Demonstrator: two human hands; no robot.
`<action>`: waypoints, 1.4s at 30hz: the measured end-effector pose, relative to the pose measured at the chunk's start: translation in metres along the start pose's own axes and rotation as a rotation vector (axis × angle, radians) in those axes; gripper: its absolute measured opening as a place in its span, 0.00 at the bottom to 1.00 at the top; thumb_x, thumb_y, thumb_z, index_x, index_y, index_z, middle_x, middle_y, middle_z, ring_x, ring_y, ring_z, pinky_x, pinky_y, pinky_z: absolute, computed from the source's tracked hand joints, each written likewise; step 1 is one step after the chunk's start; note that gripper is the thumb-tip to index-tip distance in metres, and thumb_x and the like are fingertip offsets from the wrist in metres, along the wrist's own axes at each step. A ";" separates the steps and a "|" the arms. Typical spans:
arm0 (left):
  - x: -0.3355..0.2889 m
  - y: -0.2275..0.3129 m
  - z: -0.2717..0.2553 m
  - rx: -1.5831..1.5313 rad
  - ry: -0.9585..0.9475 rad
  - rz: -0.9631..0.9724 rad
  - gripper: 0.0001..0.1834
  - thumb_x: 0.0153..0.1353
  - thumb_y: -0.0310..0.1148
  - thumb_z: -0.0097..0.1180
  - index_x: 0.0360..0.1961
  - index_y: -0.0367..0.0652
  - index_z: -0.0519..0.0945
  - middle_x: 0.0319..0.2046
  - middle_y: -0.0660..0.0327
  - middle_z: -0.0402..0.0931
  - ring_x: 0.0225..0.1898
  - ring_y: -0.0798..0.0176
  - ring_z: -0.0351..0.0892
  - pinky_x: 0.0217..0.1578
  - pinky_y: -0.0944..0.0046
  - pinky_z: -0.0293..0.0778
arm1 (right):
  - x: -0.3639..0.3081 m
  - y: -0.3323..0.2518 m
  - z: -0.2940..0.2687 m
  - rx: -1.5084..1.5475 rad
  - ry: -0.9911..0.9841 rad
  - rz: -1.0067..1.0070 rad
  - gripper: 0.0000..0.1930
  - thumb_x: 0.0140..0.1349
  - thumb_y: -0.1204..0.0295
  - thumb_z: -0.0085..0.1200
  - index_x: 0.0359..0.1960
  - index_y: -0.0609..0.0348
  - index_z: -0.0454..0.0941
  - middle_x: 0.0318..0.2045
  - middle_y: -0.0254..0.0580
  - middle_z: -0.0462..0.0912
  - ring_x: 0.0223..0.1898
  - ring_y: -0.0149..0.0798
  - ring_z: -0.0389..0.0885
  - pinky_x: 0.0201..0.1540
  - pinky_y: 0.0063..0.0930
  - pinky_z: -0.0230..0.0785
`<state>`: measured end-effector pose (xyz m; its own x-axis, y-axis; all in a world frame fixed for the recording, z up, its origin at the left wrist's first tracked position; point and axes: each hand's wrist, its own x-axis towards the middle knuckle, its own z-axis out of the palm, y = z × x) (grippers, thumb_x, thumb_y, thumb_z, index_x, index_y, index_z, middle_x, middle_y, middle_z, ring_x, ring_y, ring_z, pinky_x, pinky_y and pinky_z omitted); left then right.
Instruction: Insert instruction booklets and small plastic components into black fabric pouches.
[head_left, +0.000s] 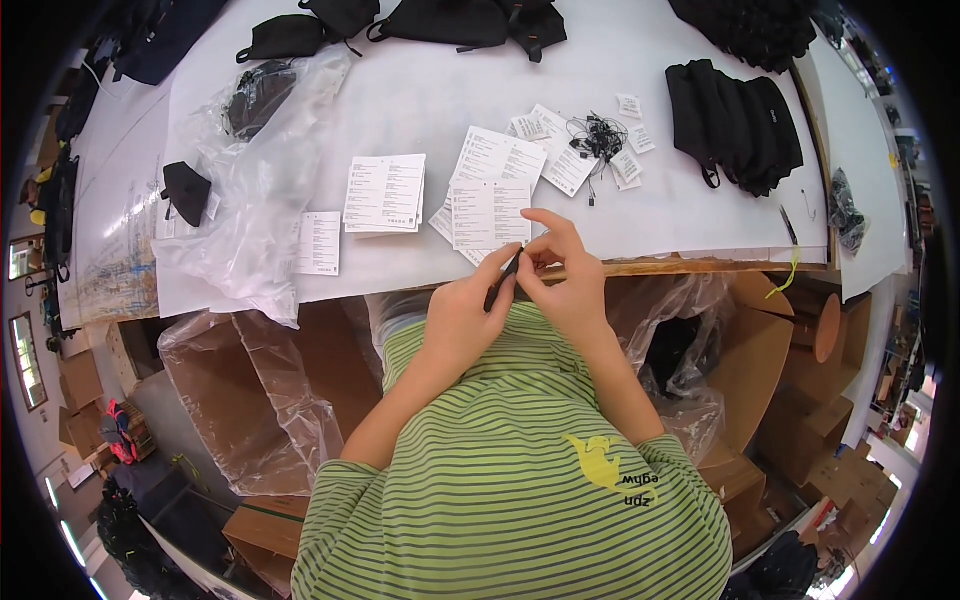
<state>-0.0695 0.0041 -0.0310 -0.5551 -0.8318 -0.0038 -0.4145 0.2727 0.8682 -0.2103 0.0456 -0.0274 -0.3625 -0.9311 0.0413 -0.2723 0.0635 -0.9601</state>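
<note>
Just over the table's near edge, my left hand [466, 312] is closed around a narrow black piece [502, 284], which looks like folded fabric or a strap. Beside it, my right hand [570, 284] pinches at the upper end of that piece. Whatever lies between its fingertips is too small to make out. Directly beyond my fingers lie white printed cards [490, 208], fanned and overlapping. A neater stack of cards [384, 192] rests to their left, with a single card [320, 243] nearer the edge. Tangled black tag strings [598, 138] sit on cards at the back right.
Clear plastic bags [262, 190] cover the table's left part, near a small black pouch [186, 194]. Stacked black fabric pouches [735, 125] lie at the right, beside a pen-like tool [789, 226]. Below the edge stand plastic-lined cardboard boxes [215, 390] and an open carton [750, 370].
</note>
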 end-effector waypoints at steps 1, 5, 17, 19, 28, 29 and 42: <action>-0.001 0.000 -0.001 0.035 -0.013 -0.005 0.20 0.58 0.28 0.55 0.53 0.49 0.74 0.23 0.52 0.79 0.22 0.53 0.79 0.24 0.60 0.73 | -0.001 0.001 0.002 -0.035 0.002 -0.033 0.22 0.55 0.81 0.54 0.53 0.58 0.69 0.22 0.33 0.78 0.26 0.25 0.78 0.33 0.19 0.73; -0.003 0.000 -0.003 0.041 0.035 0.025 0.19 0.59 0.29 0.55 0.53 0.48 0.74 0.21 0.53 0.78 0.19 0.54 0.78 0.23 0.62 0.72 | 0.000 0.002 -0.002 0.266 -0.106 0.250 0.13 0.61 0.76 0.53 0.48 0.61 0.71 0.20 0.33 0.76 0.20 0.24 0.74 0.24 0.17 0.69; 0.013 -0.023 -0.013 -0.743 -0.218 -0.261 0.05 0.66 0.29 0.50 0.38 0.38 0.73 0.27 0.66 0.75 0.26 0.76 0.73 0.23 0.76 0.68 | 0.005 0.014 -0.013 0.552 -0.440 0.460 0.09 0.67 0.66 0.50 0.34 0.59 0.73 0.15 0.26 0.69 0.16 0.19 0.64 0.17 0.13 0.53; 0.022 -0.020 -0.011 -0.743 -0.178 -0.251 0.05 0.65 0.30 0.51 0.37 0.39 0.73 0.27 0.65 0.74 0.25 0.75 0.73 0.23 0.75 0.67 | 0.009 0.021 -0.016 0.573 -0.423 0.441 0.09 0.66 0.65 0.50 0.33 0.58 0.73 0.16 0.25 0.69 0.16 0.18 0.62 0.17 0.13 0.51; 0.158 -0.070 -0.084 -0.196 0.136 0.106 0.11 0.58 0.33 0.58 0.40 0.42 0.75 0.34 0.63 0.76 0.36 0.65 0.76 0.33 0.67 0.72 | 0.033 0.079 -0.028 0.912 -0.482 0.537 0.09 0.63 0.67 0.50 0.27 0.56 0.71 0.19 0.24 0.69 0.16 0.17 0.56 0.20 0.10 0.49; 0.189 -0.081 -0.104 -0.064 0.280 0.140 0.11 0.58 0.35 0.58 0.40 0.44 0.76 0.39 0.60 0.76 0.39 0.62 0.76 0.36 0.65 0.72 | 0.032 0.098 -0.030 1.010 -0.448 0.546 0.10 0.63 0.66 0.50 0.26 0.56 0.69 0.18 0.24 0.68 0.15 0.17 0.55 0.19 0.10 0.49; 0.419 -0.175 -0.228 0.506 0.279 -0.740 0.63 0.28 0.68 0.68 0.68 0.61 0.57 0.71 0.47 0.30 0.67 0.24 0.29 0.57 0.20 0.41 | 0.034 0.130 -0.039 1.235 -0.521 0.673 0.15 0.55 0.63 0.57 0.24 0.55 0.64 0.20 0.30 0.68 0.24 0.27 0.70 0.25 0.18 0.63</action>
<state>-0.0655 -0.5027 -0.0717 0.1406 -0.9459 -0.2923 -0.8939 -0.2483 0.3733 -0.2932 0.0366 -0.1404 0.3117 -0.8886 -0.3365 0.8116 0.4331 -0.3920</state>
